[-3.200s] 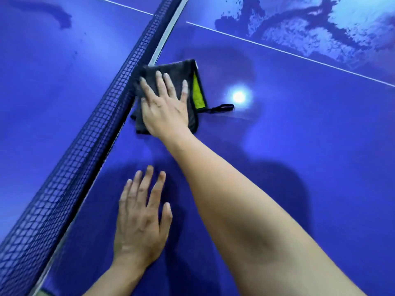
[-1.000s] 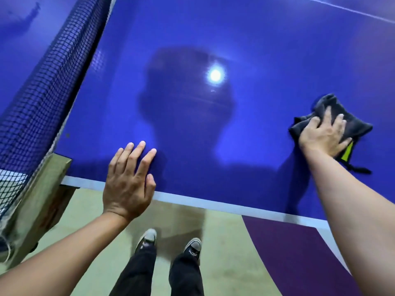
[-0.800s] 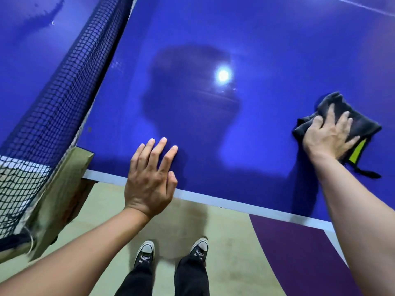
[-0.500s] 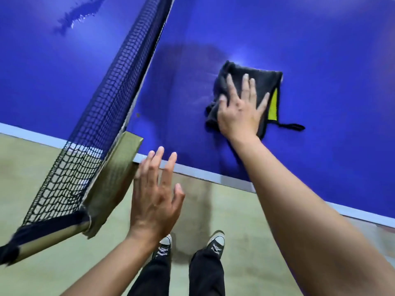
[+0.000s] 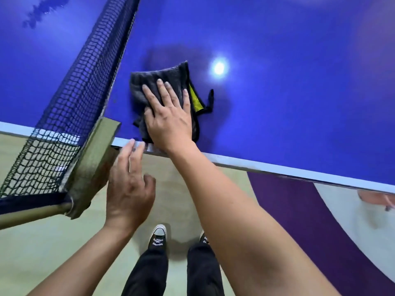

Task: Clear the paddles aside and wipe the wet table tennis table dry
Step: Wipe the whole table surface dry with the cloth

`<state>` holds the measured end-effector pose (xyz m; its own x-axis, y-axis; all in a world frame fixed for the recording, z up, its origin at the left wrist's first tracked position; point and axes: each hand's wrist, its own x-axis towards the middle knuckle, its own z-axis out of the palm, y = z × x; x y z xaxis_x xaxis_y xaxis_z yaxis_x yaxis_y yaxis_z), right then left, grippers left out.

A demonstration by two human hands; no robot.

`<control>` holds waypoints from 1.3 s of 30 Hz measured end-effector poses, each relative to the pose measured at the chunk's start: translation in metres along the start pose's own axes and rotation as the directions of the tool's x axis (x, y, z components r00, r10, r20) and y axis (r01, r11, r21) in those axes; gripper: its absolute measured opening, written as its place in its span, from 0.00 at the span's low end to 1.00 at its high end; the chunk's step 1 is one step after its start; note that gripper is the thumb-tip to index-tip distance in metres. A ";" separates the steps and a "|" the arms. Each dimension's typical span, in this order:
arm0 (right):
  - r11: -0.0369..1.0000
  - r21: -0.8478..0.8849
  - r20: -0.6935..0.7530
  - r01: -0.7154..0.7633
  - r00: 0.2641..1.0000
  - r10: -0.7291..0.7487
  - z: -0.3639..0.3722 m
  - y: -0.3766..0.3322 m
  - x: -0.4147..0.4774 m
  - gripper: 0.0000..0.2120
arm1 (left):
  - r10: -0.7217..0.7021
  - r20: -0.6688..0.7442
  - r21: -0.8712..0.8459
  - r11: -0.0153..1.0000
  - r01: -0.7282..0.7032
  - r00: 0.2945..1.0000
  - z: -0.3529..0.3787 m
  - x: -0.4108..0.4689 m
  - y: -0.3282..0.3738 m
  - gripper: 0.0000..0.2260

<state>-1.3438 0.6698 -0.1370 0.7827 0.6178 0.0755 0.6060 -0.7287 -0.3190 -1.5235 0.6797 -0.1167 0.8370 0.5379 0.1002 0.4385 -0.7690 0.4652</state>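
Observation:
A dark grey cloth [image 5: 158,79] with a yellow inner side and a black loop lies on the blue table tennis table [image 5: 277,92], close to the near white edge and just right of the net. My right hand [image 5: 168,118] presses flat on the cloth with its fingers straight. My left hand [image 5: 129,186] hovers off the table over the floor, fingers loosely spread, its fingertips at the table's white edge beside the net post. It holds nothing. No paddles are in view.
The black net [image 5: 85,77] runs diagonally at the left and ends in an olive post clamp [image 5: 92,163] overhanging the table edge. A wet patch [image 5: 40,11] shows on the far half at the top left. My shoes [image 5: 159,236] stand on the floor below.
My right hand slid the cloth from the right side of the table leftward and toward the near edge by the net. My left hand came off the table surface.

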 end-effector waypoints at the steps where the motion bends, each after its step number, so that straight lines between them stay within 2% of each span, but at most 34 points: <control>1: 0.999 0.015 -0.031 -0.042 0.999 0.042 -0.007 0.022 -0.009 0.26 | 0.033 0.007 0.021 0.999 -0.033 0.999 0.006 0.006 0.009 0.31; 5: 0.957 -0.035 -0.131 -0.288 0.951 0.282 -0.045 0.133 -0.047 0.27 | 0.018 0.026 0.037 0.999 -0.019 0.999 0.029 0.017 0.037 0.29; 8: 0.844 -0.038 -0.221 -0.535 0.828 0.515 -0.072 0.205 -0.074 0.27 | -0.024 0.030 0.050 0.999 0.022 0.999 0.033 0.019 0.042 0.27; 11: 0.729 0.008 -0.247 -0.684 0.705 0.665 -0.077 0.211 -0.077 0.27 | -0.062 0.024 0.004 0.998 0.062 0.998 0.031 0.026 0.047 0.24; 12: 0.728 0.009 -0.252 -0.685 0.703 0.665 -0.072 0.193 -0.074 0.28 | -0.087 0.009 -0.016 0.996 0.087 0.996 0.030 0.028 0.049 0.23; 13: 0.761 0.009 -0.250 -0.649 0.735 0.630 -0.065 0.170 -0.072 0.28 | -0.105 -0.003 -0.031 0.994 0.105 0.994 0.030 0.030 0.052 0.22; 14: 0.826 0.005 -0.235 -0.563 0.803 0.548 -0.056 0.143 -0.073 0.29 | -0.119 -0.009 -0.045 0.992 0.119 0.993 0.030 0.032 0.055 0.22; 16: 0.955 -0.030 -0.145 -0.296 0.946 0.289 -0.039 0.092 -0.084 0.29 | -0.148 -0.016 -0.079 0.986 0.146 0.989 0.029 0.034 0.062 0.22; 17: 0.983 -0.038 -0.087 -0.178 0.981 0.174 -0.034 0.076 -0.090 0.29 | -0.165 -0.018 -0.088 0.983 0.163 0.986 0.026 0.035 0.064 0.23; 18: 0.995 -0.029 -0.052 -0.099 0.994 0.097 -0.032 0.075 -0.096 0.28 | -0.175 -0.021 -0.084 0.981 0.173 0.984 0.026 0.035 0.068 0.23; 20: 0.998 0.018 -0.086 -0.053 0.995 0.055 -0.037 0.099 -0.104 0.27 | -0.154 -0.030 -0.039 0.987 0.153 0.988 0.029 0.034 0.078 0.23; 22: 0.991 0.066 -0.153 -0.118 0.980 0.127 -0.051 0.142 -0.119 0.27 | -0.080 -0.018 0.003 0.997 0.080 0.997 0.040 0.032 0.098 0.24; 24: 0.968 0.051 -0.210 -0.246 0.945 0.252 -0.071 0.199 -0.146 0.27 | 0.038 0.021 0.001 0.999 -0.038 0.999 0.063 0.032 0.131 0.24; 28: 0.841 -0.034 -0.291 -0.539 0.811 0.508 -0.114 0.313 -0.193 0.26 | 0.275 0.105 0.012 0.961 -0.278 0.956 0.115 0.039 0.194 0.25; 30: 0.774 -0.037 -0.274 -0.633 0.751 0.601 -0.127 0.346 -0.186 0.28 | 0.321 0.125 0.060 0.942 -0.330 0.939 0.132 0.044 0.207 0.25; 33: 0.734 -0.065 -0.200 -0.676 0.729 0.654 -0.134 0.378 -0.139 0.30 | 0.343 0.113 0.169 0.918 -0.358 0.933 0.142 0.041 0.207 0.25; 37: 0.724 -0.038 -0.170 -0.689 0.719 0.674 -0.143 0.407 -0.053 0.31 | 0.354 0.093 0.244 0.898 -0.366 0.930 0.145 0.041 0.208 0.25; 39: 0.746 -0.051 -0.125 -0.664 0.745 0.655 -0.139 0.400 -0.022 0.31 | 0.363 0.088 0.247 0.894 -0.374 0.927 0.147 0.043 0.209 0.25</control>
<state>-1.0985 0.3239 -0.1353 0.9979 -0.0541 -0.0349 -0.0609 -0.9690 -0.2396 -1.3478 0.4918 -0.1448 0.9645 0.1890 0.1845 0.1600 -0.9738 0.1614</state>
